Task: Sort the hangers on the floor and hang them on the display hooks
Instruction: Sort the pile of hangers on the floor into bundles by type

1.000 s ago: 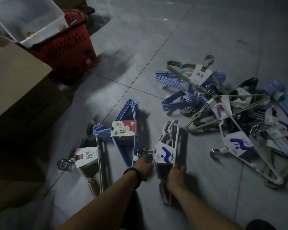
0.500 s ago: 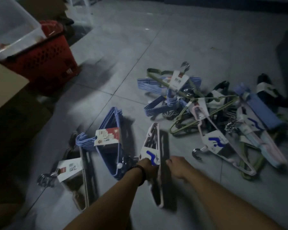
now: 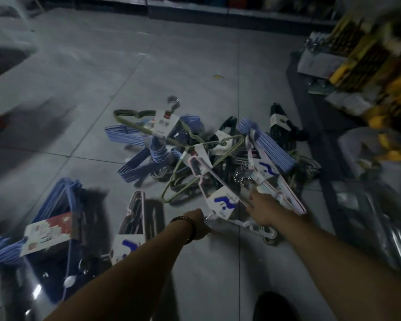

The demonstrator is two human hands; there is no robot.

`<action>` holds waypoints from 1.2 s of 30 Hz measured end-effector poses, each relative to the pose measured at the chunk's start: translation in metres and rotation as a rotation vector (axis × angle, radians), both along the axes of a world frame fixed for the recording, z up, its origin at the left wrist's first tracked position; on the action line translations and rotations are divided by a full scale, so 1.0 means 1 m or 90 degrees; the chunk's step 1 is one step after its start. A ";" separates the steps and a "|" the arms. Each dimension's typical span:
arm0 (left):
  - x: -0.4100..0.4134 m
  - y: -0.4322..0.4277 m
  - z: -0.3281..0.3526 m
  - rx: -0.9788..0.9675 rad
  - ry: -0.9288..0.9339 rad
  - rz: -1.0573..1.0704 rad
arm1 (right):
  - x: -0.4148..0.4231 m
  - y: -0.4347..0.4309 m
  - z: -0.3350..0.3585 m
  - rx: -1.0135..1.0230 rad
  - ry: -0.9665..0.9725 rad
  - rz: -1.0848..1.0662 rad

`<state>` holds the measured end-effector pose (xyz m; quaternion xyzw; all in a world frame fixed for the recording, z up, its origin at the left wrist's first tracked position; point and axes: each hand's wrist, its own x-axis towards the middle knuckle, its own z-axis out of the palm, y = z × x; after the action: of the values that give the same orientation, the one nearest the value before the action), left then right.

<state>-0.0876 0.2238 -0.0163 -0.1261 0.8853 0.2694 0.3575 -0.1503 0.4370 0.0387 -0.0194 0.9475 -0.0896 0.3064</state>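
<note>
Down on the floor point(image 3: 195, 66), the pink bundle point(image 3: 222, 202) lies at the pile's point(image 3: 158, 156) near edge. The left hand point(image 3: 195, 222) curls its fingers round the hook end. The right hand point(image 3: 262, 209) rests on the bundle, but its fingers are too blurred to tell the grip.

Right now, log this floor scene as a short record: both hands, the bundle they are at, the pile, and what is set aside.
left hand: curled at the hook end of the pink hanger bundle; grip too blurred to confirm
right hand: on the same bundle, beyond its blue-marked label; fingers unclear
pile: blue, green and dark hangers tangled on the tiled floor
set aside: blue hanger bundle and pale bundle, left of the pile
</note>
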 end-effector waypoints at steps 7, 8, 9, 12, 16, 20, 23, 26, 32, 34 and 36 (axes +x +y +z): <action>0.008 0.030 -0.086 0.187 -0.064 0.332 | -0.015 -0.008 -0.053 -0.101 -0.081 -0.075; 0.006 0.028 -0.107 0.219 -0.062 0.378 | -0.015 -0.010 -0.063 -0.137 -0.087 -0.087; 0.005 0.028 -0.111 0.254 -0.053 0.419 | -0.015 -0.010 -0.071 -0.161 -0.080 -0.098; -0.001 0.026 -0.111 0.334 -0.028 0.515 | -0.018 -0.009 -0.085 -0.186 -0.030 -0.123; 0.009 0.021 -0.101 0.321 0.008 0.533 | -0.009 -0.015 -0.070 -0.213 -0.020 -0.160; 0.025 0.008 -0.080 0.312 0.042 0.533 | 0.002 -0.020 -0.055 -0.332 -0.039 -0.136; 0.040 -0.007 -0.052 0.340 0.077 0.564 | 0.001 -0.022 -0.034 -0.350 -0.053 -0.063; 0.064 -0.021 -0.015 0.383 0.136 0.553 | -0.001 -0.033 -0.009 -0.353 -0.024 -0.006; 0.115 -0.055 0.057 0.195 0.452 0.493 | 0.018 -0.087 0.022 -0.263 0.140 0.074; 0.130 -0.078 0.074 0.178 0.493 0.513 | 0.038 -0.111 0.027 -0.279 0.153 0.085; 0.144 -0.104 0.084 0.168 0.494 0.527 | 0.065 -0.134 0.025 -0.319 0.135 0.074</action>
<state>0.0565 0.1198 0.0674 -0.3078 0.7876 0.5211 -0.1155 -0.0854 0.3025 0.0637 -0.1581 0.9199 -0.3008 0.1955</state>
